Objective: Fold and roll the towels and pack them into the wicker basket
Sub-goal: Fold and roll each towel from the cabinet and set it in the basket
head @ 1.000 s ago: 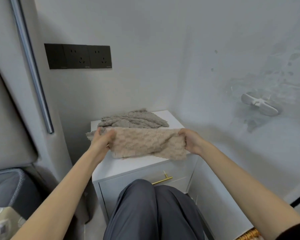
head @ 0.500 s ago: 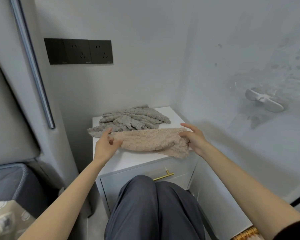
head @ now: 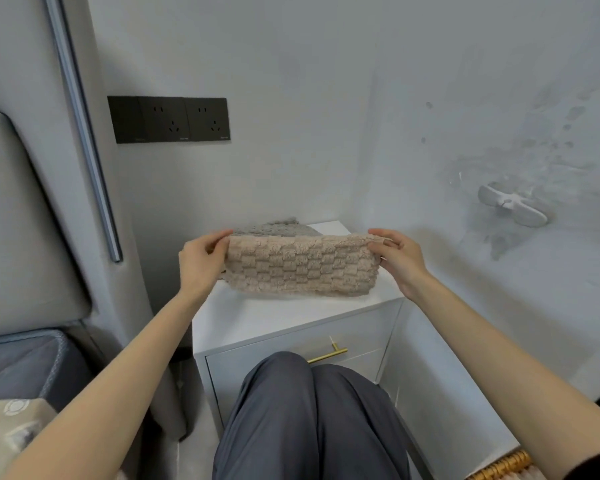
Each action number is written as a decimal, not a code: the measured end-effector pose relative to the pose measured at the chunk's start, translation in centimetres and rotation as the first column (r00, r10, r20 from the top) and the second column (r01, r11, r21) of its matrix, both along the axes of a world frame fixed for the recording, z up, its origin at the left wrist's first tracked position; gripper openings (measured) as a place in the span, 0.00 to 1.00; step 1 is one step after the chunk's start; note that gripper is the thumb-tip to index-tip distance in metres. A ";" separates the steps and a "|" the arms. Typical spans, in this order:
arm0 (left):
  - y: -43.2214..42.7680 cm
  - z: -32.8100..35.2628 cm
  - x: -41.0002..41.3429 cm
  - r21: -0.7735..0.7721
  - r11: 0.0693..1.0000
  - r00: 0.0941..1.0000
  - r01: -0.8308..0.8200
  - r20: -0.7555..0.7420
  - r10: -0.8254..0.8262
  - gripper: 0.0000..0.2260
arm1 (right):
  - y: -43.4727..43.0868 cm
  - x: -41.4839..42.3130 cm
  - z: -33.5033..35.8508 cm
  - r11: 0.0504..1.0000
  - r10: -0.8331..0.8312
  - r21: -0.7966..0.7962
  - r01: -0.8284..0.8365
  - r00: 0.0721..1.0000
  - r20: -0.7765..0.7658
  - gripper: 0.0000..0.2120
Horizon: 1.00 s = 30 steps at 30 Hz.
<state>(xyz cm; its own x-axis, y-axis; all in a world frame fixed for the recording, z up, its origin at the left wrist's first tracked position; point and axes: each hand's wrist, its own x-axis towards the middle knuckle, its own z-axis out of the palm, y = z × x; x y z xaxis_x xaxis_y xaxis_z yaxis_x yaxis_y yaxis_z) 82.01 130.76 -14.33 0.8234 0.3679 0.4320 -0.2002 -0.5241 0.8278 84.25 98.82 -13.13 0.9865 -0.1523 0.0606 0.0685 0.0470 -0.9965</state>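
A beige checkered towel [head: 302, 268] is stretched flat between my hands above the white nightstand [head: 257, 317], its lower edge resting on the top. My left hand [head: 201, 259] pinches the towel's upper left corner. My right hand [head: 397, 256] pinches the upper right corner. Behind the beige towel lies a grey towel [head: 274, 228], mostly hidden. A sliver of the wicker basket [head: 499, 467] shows at the bottom right edge, under my right forearm.
The nightstand stands in a corner between two walls, with a gold drawer handle [head: 328, 355] in front. My knees in grey trousers [head: 309, 410] are right before it. A padded headboard [head: 21, 220] and bed lie to the left. A black socket panel [head: 168, 119] is on the wall.
The beige towel lay bunched low on the nightstand; both hands have lifted its upper edge and spread it taut, so it now covers most of the grey towel.
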 end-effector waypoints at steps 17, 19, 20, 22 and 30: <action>0.9 -0.6 -0.7 -0.261 0.946 0.938 0.194 -0.234 -0.256 0.20 | -1.6 -0.8 -1.7 0.988 0.148 -0.006 -0.152 0.970 -0.195 0.21; 0.9 -0.9 -0.7 -0.402 0.891 0.886 0.209 -0.308 -0.347 0.20 | -1.5 -0.6 -2.0 0.983 0.183 0.077 -0.169 0.951 -0.248 0.20; 0.9 -0.9 -0.7 -0.468 0.857 0.866 0.216 -0.314 -0.389 0.18 | -1.5 -0.5 -2.1 0.980 0.189 0.114 -0.165 0.948 -0.255 0.19; 0.7 -1.1 -0.9 -0.568 0.796 0.861 0.209 -0.279 -0.425 0.13 | -1.3 -0.4 -2.2 0.975 0.170 0.182 -0.124 0.950 -0.263 0.14; 1.0 -1.8 -0.3 -0.405 0.900 0.964 0.162 -0.129 -0.232 0.14 | -1.1 -0.6 -2.1 0.998 0.016 0.062 -0.011 0.997 -0.078 0.16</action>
<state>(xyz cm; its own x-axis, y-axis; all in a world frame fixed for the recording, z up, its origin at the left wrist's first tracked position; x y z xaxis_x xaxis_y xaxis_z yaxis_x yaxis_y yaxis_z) 81.73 131.77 -16.11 0.9442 0.3000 0.1361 -0.1045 -0.1191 0.9874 83.70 97.77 -15.26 0.9898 -0.1401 -0.0265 -0.0112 0.1086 -0.9940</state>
